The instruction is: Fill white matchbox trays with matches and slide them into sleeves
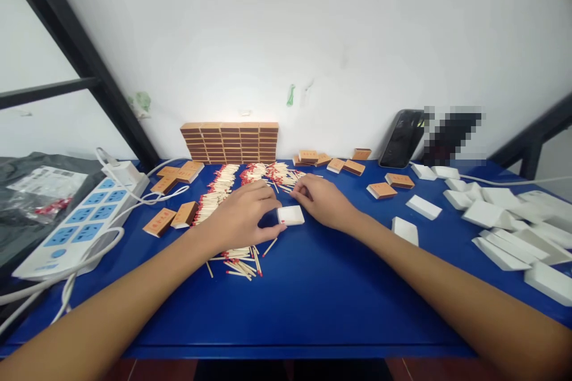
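While the left hand (250, 211) holds a small, rectangular white paperboard tray (292, 214) in a thumb-and-finger grip over the smooth blue tabletop (339, 303), the right hand's (324, 199) grip is narrow, fingertips bunched; whether around anything, I cannot tell. Slim, red-tipped wooden matchsticks (223, 181) lie heaped near a neat, blocky stack of brown cardboard matchboxes (230, 144).

The blue tabletop (322, 297) looks smooth and glossy, the white box (292, 215) matt card, the matchsticks (218, 193) wood.
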Available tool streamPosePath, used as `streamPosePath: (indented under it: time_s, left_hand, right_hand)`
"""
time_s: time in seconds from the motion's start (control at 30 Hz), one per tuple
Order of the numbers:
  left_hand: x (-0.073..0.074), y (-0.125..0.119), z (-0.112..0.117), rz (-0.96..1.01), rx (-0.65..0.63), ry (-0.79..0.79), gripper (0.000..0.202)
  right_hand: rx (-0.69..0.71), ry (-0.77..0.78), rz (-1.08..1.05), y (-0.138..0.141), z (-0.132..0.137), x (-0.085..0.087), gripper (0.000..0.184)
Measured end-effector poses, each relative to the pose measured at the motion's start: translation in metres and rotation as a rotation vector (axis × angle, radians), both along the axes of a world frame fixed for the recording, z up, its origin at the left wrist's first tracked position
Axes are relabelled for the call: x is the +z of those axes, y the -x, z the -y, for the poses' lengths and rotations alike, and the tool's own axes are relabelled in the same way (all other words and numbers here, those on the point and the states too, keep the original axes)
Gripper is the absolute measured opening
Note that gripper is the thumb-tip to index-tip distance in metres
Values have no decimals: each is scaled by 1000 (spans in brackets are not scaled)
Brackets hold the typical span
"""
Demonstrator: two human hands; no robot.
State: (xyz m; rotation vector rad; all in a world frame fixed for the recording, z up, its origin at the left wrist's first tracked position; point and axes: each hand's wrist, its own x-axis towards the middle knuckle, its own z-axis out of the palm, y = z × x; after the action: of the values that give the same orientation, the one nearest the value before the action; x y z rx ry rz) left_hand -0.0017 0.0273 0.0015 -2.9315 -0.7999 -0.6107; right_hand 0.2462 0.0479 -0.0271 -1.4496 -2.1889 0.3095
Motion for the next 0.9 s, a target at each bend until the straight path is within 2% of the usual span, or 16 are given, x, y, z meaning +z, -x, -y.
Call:
streamPosePath:
  time_s: [0.1, 0.23, 0.43, 0.53, 0.73, 0.9]
  left_hand:
    - [-2, 0, 0, 1, -8, -19, 28]
    - [-3, -1, 1, 1, -13, -20, 29]
    - [-1, -1, 1, 13, 17, -11, 28]
    - [0, -1, 1, -1, 16, -16, 29]
    - [1, -4, 1, -5, 0, -11, 28]
    - [2, -1, -2, 34, 40, -11, 27]
  right_hand:
    - [-42, -52, -17, 11, -7, -8, 12]
    - [-39, -81, -27, 10, -8, -14, 5]
    - [-29, -77, -12, 8, -8, -13, 10]
    - [-16, -76, -12, 7, -10, -13, 3]
    - [3, -67, 0, 4, -12, -14, 6]
    - [3, -62, 26, 5, -12, -11, 9]
